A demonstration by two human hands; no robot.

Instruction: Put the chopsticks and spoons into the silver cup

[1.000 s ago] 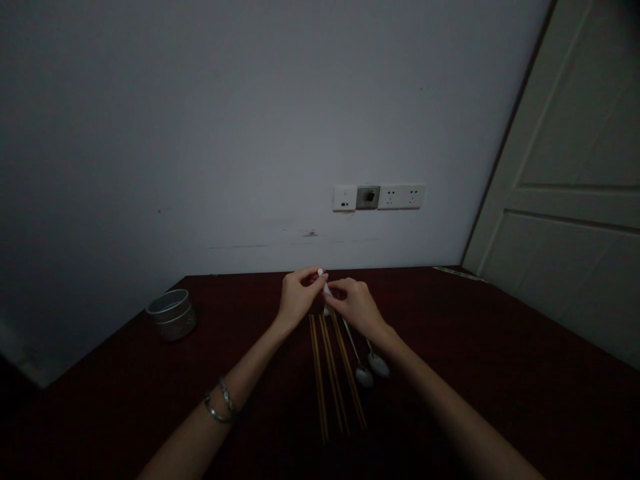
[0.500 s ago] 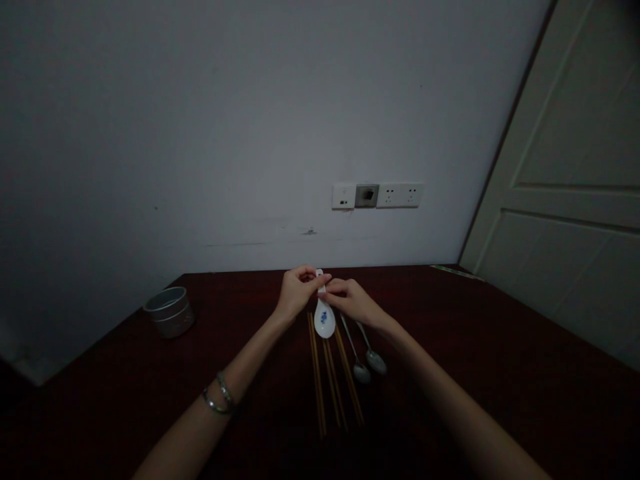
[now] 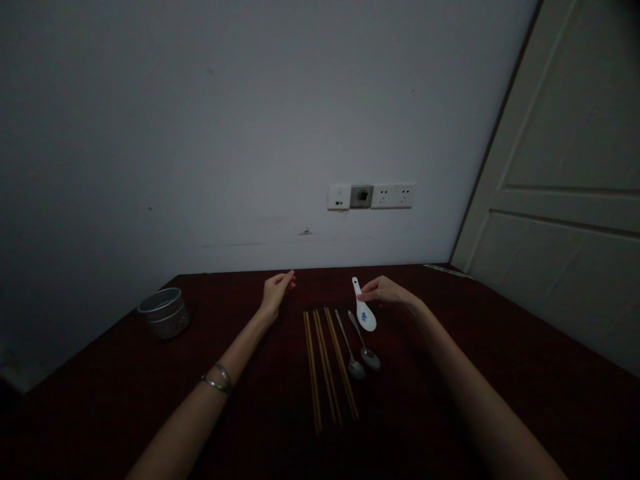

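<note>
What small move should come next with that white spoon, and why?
Probably the right hand should settle the white spoon beside the two metal spoons: it pinches the white handle just right of theirs, and those lie side by side.

White spoon (image 3: 367, 318), blue motif in its upturned bowl, slanting right of centre: handle far-left, bowl near-right.

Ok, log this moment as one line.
right hand: holds white spoon by handle | left hand: nothing visible held | nearby: chopsticks, two metal spoons
</note>
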